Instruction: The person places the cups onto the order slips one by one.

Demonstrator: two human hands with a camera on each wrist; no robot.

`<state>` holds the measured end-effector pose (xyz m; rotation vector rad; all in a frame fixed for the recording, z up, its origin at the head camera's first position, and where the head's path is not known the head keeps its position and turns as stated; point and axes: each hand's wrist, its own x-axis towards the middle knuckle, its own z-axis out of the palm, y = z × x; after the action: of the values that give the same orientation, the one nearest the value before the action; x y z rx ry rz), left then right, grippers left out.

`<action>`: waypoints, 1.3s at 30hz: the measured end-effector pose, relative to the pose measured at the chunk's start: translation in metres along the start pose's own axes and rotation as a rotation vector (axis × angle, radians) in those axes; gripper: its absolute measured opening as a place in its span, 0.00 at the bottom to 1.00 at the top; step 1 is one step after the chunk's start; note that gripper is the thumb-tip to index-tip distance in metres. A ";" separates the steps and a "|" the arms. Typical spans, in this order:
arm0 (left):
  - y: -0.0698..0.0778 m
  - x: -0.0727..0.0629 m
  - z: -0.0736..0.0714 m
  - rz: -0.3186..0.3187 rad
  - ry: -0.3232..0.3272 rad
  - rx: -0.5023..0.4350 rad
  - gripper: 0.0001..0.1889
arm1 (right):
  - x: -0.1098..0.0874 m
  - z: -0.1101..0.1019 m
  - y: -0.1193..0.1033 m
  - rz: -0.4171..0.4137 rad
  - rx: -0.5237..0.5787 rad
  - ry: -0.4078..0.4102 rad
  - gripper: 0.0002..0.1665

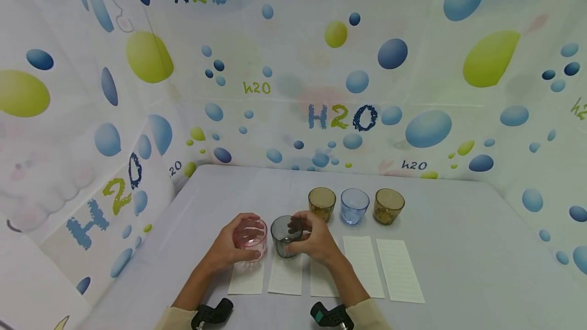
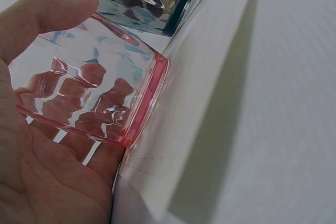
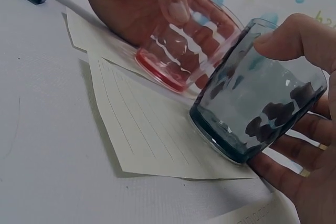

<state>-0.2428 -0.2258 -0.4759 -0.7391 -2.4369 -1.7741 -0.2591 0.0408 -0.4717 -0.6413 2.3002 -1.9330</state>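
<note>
The left hand (image 1: 225, 247) grips an empty, transparent pink tumbler (image 1: 252, 239); the right hand (image 1: 319, 241) grips an empty, transparent grey tumbler (image 1: 281, 237) beside it.

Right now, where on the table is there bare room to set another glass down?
The white tabletop is bare right of the rightmost paper strip and rightmost amber glass, and behind the pink glass, left of the other amber glass. It is crowded around the left hand and right hand, with pink glass and grey glass close together.
</note>
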 end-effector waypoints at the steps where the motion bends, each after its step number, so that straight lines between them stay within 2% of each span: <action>1: 0.000 0.000 0.000 -0.001 0.000 0.001 0.44 | 0.000 0.000 0.000 0.000 -0.001 -0.001 0.40; 8: 0.000 0.000 -0.001 -0.007 0.013 0.006 0.42 | 0.001 -0.003 0.003 -0.015 0.014 -0.032 0.41; 17: -0.001 0.000 -0.002 -0.005 -0.001 -0.042 0.43 | 0.002 -0.005 0.001 -0.015 0.027 -0.088 0.41; 23: 0.000 0.000 -0.002 -0.010 0.002 -0.035 0.43 | 0.003 -0.008 0.002 -0.021 0.037 -0.116 0.41; 30: -0.003 -0.001 0.000 -0.005 0.002 -0.016 0.43 | 0.000 -0.011 0.007 -0.030 0.072 -0.170 0.47; 39: -0.003 0.000 0.001 0.009 -0.001 -0.012 0.44 | -0.001 -0.015 0.007 -0.030 0.064 -0.189 0.47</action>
<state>-0.2440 -0.2259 -0.4785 -0.7509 -2.4213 -1.7866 -0.2647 0.0559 -0.4756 -0.8175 2.1197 -1.8612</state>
